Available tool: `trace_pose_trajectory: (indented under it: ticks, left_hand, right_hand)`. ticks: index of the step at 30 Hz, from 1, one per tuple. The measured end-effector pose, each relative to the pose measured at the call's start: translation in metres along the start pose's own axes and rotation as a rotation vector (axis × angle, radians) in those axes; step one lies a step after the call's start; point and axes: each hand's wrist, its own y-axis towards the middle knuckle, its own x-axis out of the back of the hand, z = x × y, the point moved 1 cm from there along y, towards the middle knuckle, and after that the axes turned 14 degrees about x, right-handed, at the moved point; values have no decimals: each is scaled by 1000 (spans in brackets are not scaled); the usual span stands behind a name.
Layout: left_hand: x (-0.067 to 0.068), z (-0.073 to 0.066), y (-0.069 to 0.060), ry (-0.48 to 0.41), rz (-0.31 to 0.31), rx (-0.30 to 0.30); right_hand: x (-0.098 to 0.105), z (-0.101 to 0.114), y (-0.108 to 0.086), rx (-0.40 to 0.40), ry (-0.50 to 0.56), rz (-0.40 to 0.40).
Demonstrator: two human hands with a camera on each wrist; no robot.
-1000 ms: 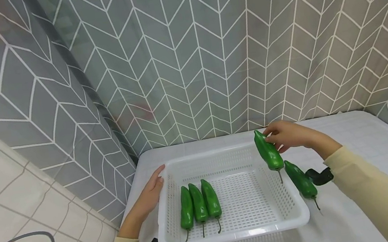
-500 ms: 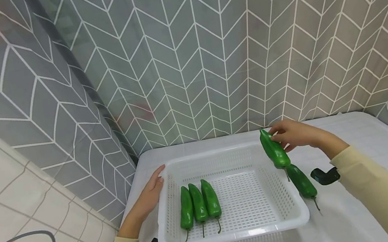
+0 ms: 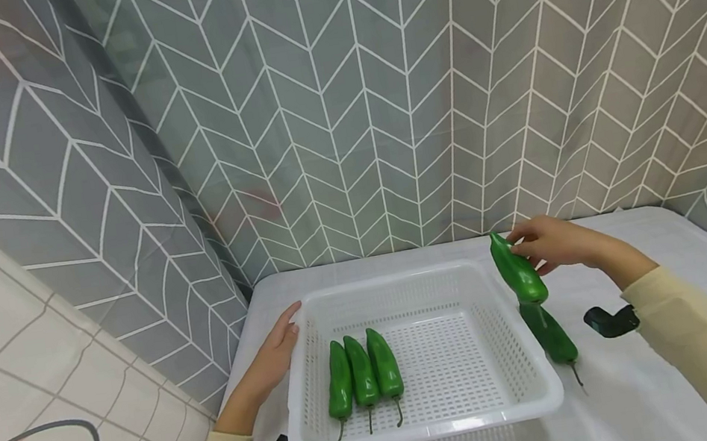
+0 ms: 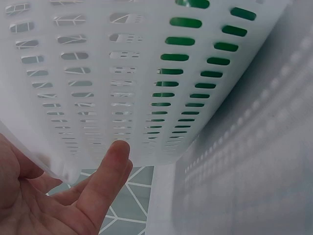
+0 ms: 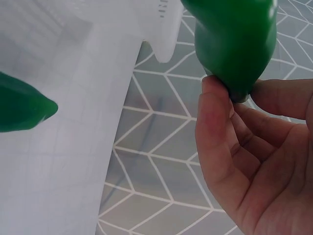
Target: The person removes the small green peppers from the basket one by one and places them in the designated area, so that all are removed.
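My right hand (image 3: 553, 243) pinches a green pepper (image 3: 518, 271) near its upper tip, above the table just beyond the basket's right rim, stem end down. In the right wrist view, thumb and fingers of the right hand (image 5: 259, 161) meet at the tip of the held pepper (image 5: 237, 44). Three green peppers (image 3: 362, 371) lie side by side in the left part of the white basket (image 3: 464, 425). Another pepper (image 3: 549, 335) lies on the table against the basket's right side. My left hand (image 3: 275, 352) rests on the basket's left side; the left wrist view shows its fingers (image 4: 115, 161) touching the outer wall.
The basket stands on a table with a white cloth (image 3: 654, 238). A patterned grey curtain (image 3: 377, 96) hangs behind the table and along its left. A white tiled-pattern surface (image 3: 40, 355) lies at the lower left.
My right hand has moved to the right with the pepper, from over the basket's right edge to outside it. The left hand and the peppers in the basket have stayed put.
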Motion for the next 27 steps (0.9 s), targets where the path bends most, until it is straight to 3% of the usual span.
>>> trace_pose_trajectory:
  ticks: [19, 27]
  left_hand:
    - [1, 1, 0, -9, 10, 3]
    - [0, 0, -1, 4, -16, 16]
  right_hand:
    - [6, -18, -17, -56, 12, -16]
    - [4, -30, -27, -94, 26, -29]
